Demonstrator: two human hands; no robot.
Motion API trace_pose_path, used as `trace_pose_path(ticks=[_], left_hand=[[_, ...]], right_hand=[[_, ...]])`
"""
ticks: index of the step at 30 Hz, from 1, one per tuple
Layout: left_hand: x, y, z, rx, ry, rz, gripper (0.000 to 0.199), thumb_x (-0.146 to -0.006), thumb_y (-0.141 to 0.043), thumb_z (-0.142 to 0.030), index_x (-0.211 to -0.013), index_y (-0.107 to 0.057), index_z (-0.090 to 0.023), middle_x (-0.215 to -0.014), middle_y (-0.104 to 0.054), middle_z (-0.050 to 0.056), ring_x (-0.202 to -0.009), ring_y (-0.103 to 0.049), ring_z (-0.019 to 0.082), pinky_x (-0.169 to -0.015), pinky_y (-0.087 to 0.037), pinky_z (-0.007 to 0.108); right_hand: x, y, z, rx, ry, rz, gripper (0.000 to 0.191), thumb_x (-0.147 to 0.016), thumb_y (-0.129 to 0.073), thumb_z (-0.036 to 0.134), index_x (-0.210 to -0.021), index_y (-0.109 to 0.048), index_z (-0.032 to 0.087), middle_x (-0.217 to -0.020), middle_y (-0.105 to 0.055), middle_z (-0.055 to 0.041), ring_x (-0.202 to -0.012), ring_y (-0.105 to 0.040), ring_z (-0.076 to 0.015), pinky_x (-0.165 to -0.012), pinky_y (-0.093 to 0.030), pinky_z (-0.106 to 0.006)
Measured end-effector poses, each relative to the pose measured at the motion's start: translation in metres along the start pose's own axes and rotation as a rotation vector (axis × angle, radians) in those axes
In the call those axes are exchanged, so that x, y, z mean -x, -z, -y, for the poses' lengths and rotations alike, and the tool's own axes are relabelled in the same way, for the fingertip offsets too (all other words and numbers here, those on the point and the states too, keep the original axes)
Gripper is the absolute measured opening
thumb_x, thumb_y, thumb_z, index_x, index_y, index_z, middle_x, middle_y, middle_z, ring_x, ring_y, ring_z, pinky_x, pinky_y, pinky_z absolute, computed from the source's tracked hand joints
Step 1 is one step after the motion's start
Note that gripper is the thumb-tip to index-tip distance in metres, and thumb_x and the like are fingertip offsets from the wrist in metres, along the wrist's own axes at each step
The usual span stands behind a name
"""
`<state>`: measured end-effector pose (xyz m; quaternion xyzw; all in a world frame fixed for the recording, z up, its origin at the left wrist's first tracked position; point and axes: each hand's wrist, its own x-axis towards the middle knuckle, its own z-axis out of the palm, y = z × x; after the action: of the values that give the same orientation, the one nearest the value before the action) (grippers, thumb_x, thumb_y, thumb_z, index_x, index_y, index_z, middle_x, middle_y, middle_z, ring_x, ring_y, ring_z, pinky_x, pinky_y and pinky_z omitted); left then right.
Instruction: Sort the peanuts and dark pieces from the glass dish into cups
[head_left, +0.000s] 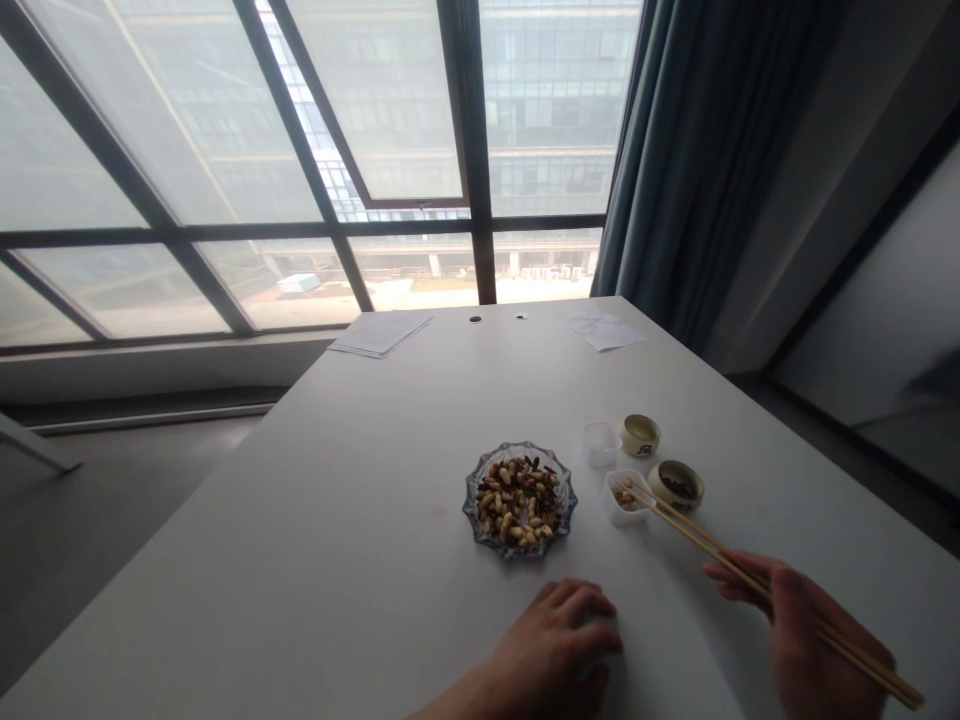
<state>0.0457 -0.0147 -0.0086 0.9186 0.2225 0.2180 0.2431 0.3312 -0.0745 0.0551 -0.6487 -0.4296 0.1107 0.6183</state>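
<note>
My right hand (pixel 810 625) is closed around a pair of wooden chopsticks (pixel 705 538). Their tips reach into a small clear plastic box (pixel 630 515), where a few peanuts (pixel 622 494) lie. Whether the tips pinch a peanut is too small to tell. My left hand (pixel 559 635) rests on the table, its fingers curled in and nothing visible in them. Just beyond it stands a scalloped glass bowl (pixel 471 500) filled with peanuts mixed with dark seeds (pixel 517 500).
Behind the box are a second clear box (pixel 601 445) and a small beige ceramic cup (pixel 640 436). Another beige cup (pixel 677 487) with dark contents stands beside the chopsticks. Papers (pixel 382 333) and a loose sheet (pixel 606 330) lie at the far end of the white table (pixel 360 520).
</note>
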Motion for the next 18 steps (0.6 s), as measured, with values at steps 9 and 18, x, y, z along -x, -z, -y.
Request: trace_pose_path(ticks=[9, 18], left_hand=[[-0.004, 0.013, -0.012, 0.026, 0.035, 0.031, 0.034, -0.094, -0.079, -0.015, -0.124, -0.069, -0.029, -0.143, -0.072, 0.004, -0.139, -0.064, 0.028, -0.123, -0.049, 0.04], [-0.005, 0.017, -0.016, 0.003, 0.029, 0.026, 0.033, -0.095, -0.079, -0.015, -0.124, -0.07, -0.028, -0.142, -0.072, 0.003, -0.134, -0.065, 0.027, -0.122, -0.05, 0.039]], right_hand=[[0.005, -0.002, 0.017, -0.096, 0.044, 0.002, 0.046, -0.11, -0.067, 0.058, -0.101, -0.086, 0.017, -0.085, -0.088, -0.012, -0.069, -0.085, -0.0285, -0.066, -0.07, -0.034], [-0.014, -0.087, 0.052, -0.245, 0.335, 0.566, 0.038, -0.117, -0.06, 0.041, -0.095, -0.086, 0.024, -0.091, -0.086, -0.0081, -0.078, -0.082, -0.0217, -0.067, -0.068, -0.029]])
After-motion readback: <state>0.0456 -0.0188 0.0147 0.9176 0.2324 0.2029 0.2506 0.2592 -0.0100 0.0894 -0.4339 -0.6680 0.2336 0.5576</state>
